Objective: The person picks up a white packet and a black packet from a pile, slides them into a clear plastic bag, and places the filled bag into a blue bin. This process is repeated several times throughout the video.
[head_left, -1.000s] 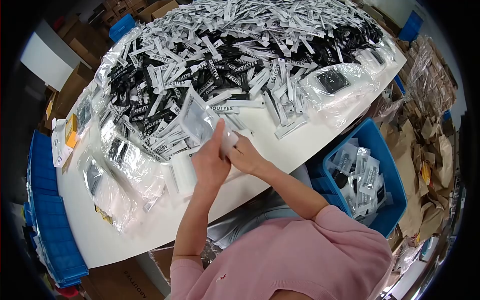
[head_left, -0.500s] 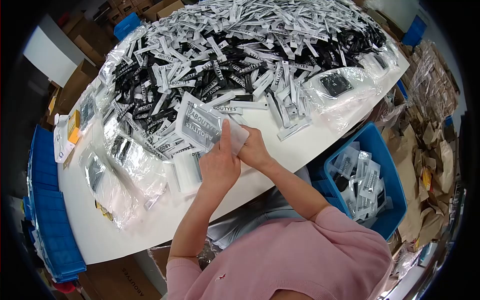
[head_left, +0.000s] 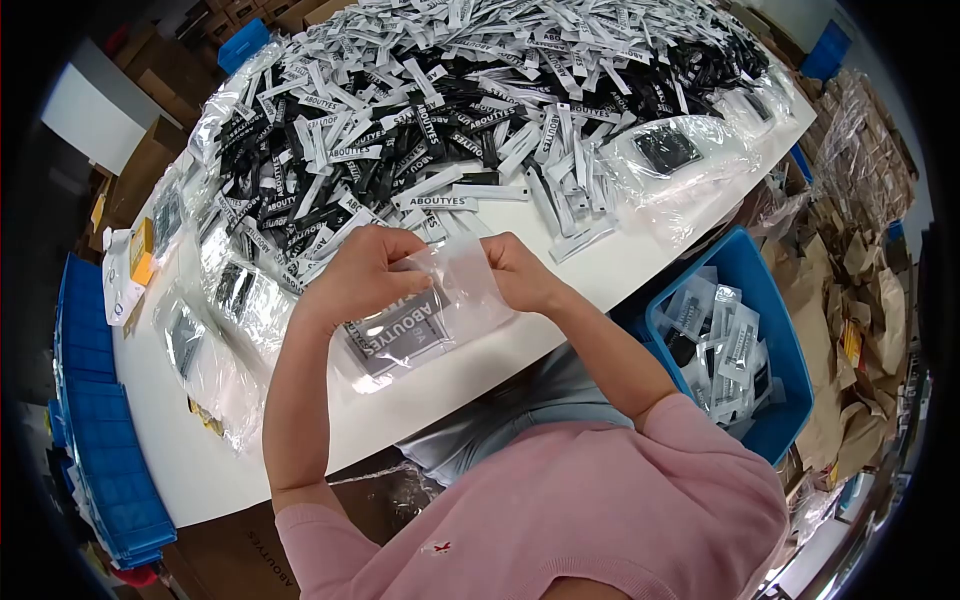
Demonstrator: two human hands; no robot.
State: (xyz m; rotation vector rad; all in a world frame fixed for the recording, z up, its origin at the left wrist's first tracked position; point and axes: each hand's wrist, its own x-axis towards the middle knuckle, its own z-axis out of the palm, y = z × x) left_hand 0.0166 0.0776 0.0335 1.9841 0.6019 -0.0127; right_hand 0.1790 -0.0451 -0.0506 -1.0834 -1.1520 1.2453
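Both hands pinch the top edge of a clear plastic bag holding black-and-white ABOUTYES labels: the left hand is closed on its left corner, the right hand on its right. The bag hangs just over the near edge of the white table. A huge label pile lies beyond, and a blue bin of filled bags stands to the right.

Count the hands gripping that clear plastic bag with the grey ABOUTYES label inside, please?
2. The left hand pinches the clear plastic bag at its top left corner; the right hand grips the top right. No other hands show.
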